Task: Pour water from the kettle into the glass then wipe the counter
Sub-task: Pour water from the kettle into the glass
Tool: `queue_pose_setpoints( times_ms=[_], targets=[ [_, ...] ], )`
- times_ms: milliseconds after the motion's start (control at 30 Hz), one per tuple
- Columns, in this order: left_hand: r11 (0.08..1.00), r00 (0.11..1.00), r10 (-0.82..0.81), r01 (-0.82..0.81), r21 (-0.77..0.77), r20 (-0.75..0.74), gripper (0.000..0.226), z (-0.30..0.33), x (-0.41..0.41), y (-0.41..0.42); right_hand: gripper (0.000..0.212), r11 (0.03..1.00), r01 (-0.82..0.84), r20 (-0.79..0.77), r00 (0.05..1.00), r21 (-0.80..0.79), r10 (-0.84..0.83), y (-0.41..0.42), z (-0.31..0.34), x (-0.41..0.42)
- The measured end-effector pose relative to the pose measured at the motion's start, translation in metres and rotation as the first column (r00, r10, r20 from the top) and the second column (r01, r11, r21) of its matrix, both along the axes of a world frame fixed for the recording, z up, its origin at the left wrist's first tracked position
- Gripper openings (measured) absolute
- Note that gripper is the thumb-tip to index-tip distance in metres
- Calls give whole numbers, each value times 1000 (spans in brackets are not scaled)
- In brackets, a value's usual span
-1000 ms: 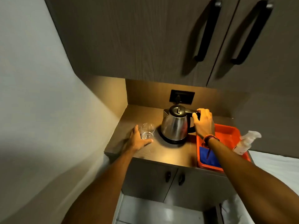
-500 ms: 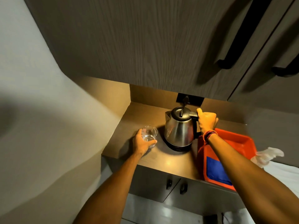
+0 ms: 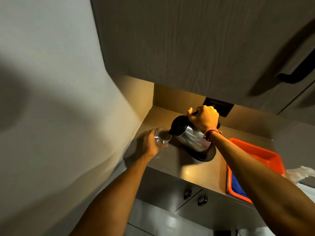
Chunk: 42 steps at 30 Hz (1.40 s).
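Observation:
A steel kettle (image 3: 190,136) with a black lid is lifted off its black base (image 3: 207,155) and tilted left, its spout at the rim of a clear glass (image 3: 162,136). My right hand (image 3: 204,119) grips the kettle's handle from above. My left hand (image 3: 150,144) wraps around the glass near the counter's left end. The brown counter (image 3: 192,169) runs under both. Whether water is flowing is too blurred to tell.
An orange tray (image 3: 260,155) holding a blue cloth (image 3: 237,186) sits at the counter's right end, with a white spray bottle (image 3: 300,174) beside it. Wall cabinets (image 3: 187,48) hang low overhead. A black socket (image 3: 219,106) is on the back wall. A wall closes the left side.
My right hand has lifted the kettle off its base and tipped it left toward the glass. My left hand stays closed on the glass. The camera has moved closer and tilted.

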<state>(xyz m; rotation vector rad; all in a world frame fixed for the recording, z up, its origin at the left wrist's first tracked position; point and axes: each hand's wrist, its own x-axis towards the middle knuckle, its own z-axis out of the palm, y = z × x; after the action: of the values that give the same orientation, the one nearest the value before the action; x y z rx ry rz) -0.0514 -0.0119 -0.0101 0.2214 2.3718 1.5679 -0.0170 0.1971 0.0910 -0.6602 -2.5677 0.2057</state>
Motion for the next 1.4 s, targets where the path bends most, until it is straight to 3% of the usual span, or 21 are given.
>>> queue_pose_setpoints(
  times_ms=[133,333,767,1267,1400],
  targets=[
    [988,991,-39,19,-155,-129,67,7,-2,-12,56,994,-53,60,997,91,48,-18,4,-8],
    [995,986,-56,42,-94,-156,74,8,-3,-23,53,978,-110,145,986,178,84,-38,14,-12],
    [995,976,-93,83,-60,-197,69,10,-2,-28,50,931,-186,122,980,313,155,-49,10,-17],
    [992,978,-119,110,-64,-169,75,10,-1,-25,51,921,-233,123,971,311,205,-50,12,-16],
    [994,986,-99,91,-60,-137,72,11,-1,-18,55,970,-144,141,983,196,118,-41,13,-12]
  ],
)
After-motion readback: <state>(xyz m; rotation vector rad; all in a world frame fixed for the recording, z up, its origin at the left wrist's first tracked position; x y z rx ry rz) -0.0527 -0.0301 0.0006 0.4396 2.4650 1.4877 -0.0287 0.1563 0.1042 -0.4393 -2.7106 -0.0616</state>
